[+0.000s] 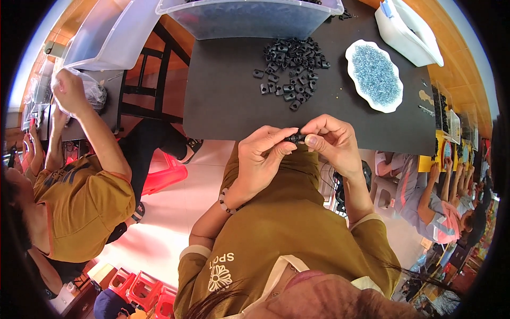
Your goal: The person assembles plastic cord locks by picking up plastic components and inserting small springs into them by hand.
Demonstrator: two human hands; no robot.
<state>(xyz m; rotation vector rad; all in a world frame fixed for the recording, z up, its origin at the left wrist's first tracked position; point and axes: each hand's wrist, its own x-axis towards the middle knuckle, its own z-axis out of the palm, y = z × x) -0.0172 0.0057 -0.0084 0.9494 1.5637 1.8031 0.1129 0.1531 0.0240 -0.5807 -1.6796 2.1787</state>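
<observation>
Pinched in the fingertips of both my hands is a small black plastic piece (294, 138), just off the near edge of the black table. My left hand (259, 158) grips one end of it between thumb and fingers. The thumb and forefinger of my right hand (338, 151) close on its other end, hiding part of it. Beyond my hands lies a loose pile of small black plastic parts (297, 66), rounded and with holes. To its right, a white scalloped dish (389, 107) holds many tiny clear bluish pieces (376, 77).
A large clear plastic bin (255, 24) stands at the table's (223, 90) far side. A white tub (406, 34) sits far right. Close on the left, another person (85, 207) works beside a red stool (166, 174). Several people sit along tables on the right.
</observation>
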